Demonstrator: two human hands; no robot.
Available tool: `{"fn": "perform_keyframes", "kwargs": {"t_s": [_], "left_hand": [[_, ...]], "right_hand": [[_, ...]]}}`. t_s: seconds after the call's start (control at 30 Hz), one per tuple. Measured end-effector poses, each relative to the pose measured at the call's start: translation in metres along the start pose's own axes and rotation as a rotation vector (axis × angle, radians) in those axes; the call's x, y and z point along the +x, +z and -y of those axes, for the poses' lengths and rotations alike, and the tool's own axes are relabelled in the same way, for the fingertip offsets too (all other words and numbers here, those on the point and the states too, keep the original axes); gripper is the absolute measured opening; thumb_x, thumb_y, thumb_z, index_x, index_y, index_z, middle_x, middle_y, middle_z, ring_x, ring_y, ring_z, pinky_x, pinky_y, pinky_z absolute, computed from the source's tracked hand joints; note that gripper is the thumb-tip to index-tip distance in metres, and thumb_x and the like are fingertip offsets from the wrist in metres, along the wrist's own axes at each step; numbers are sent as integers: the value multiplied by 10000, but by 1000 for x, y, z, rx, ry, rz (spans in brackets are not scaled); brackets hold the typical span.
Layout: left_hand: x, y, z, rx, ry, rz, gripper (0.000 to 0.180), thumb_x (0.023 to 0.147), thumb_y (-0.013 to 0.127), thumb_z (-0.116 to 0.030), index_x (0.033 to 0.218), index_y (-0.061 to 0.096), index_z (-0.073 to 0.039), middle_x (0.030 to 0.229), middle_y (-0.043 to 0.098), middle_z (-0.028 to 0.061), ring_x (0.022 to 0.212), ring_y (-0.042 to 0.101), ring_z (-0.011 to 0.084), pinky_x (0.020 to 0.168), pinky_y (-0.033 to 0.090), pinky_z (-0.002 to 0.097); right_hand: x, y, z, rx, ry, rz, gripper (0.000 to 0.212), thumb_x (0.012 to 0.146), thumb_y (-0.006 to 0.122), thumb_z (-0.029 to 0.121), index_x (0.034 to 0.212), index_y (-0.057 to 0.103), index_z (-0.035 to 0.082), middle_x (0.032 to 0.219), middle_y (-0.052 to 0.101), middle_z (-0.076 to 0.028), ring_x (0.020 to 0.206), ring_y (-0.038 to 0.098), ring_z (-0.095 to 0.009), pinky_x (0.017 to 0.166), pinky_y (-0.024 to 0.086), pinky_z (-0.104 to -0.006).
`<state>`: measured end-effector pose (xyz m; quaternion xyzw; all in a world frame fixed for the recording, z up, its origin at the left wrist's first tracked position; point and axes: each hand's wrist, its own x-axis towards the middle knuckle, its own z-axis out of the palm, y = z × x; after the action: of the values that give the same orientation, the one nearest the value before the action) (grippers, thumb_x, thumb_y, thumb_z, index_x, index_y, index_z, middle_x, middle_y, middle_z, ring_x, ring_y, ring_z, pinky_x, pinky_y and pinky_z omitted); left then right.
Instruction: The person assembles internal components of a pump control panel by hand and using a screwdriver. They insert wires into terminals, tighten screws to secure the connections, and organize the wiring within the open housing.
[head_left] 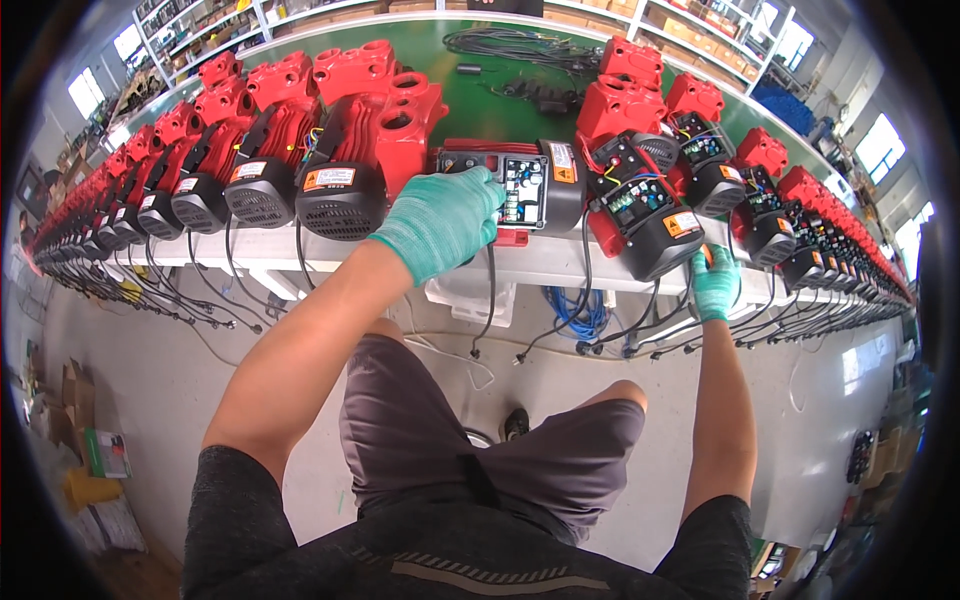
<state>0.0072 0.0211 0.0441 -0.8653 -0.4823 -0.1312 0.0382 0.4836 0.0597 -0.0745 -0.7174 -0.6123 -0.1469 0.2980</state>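
My left hand [440, 220], in a teal knit glove, closes over the left side of a red and black electric pump [568, 190] at the middle of the bench edge. The pump lies on its side with its control box uncovered, showing a circuit board [524, 192]. My right hand [716, 280], gloved the same way, is curled in front of the bench edge, just right of a second pump [645, 215] with an exposed board and loose coloured wires. A small orange-and-dark piece [708, 256] shows at its fingers; its kind cannot be made out.
Rows of similar pumps [340, 195] line the white bench edge [400, 258] on both sides, their black power cords [490, 310] hanging down. Black cables [520, 45] lie on the green bench top [490, 118]. Beneath the bench are a coiled blue cable [578, 312] and a white crate [470, 300].
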Motion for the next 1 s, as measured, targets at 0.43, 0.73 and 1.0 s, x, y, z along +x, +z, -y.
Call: {"fn": "perform_keyframes", "kwargs": {"t_s": [0.43, 0.73, 1.0], "left_hand": [[1, 1, 5, 14, 82, -7, 229, 931, 640, -231, 1076, 684, -60, 1062, 636, 101, 904, 674, 316, 756, 563, 457], [-3, 6, 0, 1, 69, -56, 210, 908, 667, -234, 1056, 687, -86, 1038, 635, 91, 864, 677, 306, 715, 559, 444], [-3, 15, 10, -15, 107, -163, 213, 882, 694, -233, 1046, 698, -98, 999, 643, 65, 838, 679, 289, 692, 554, 431]], "right_hand": [[0, 0, 1, 34, 22, 0, 335, 913, 709, 337, 1081, 740, 49, 1063, 716, -191, 1000, 630, -391, 907, 501, -457], [-2, -3, 1, 3, 41, 27, 349, 912, 709, 338, 1108, 734, 51, 1076, 712, -186, 1027, 624, -383, 930, 495, -455], [1, 0, 2, 23, 31, 17, 332, 902, 718, 321, 1099, 736, 54, 1061, 710, -186, 1016, 623, -384, 924, 494, -460]]}}
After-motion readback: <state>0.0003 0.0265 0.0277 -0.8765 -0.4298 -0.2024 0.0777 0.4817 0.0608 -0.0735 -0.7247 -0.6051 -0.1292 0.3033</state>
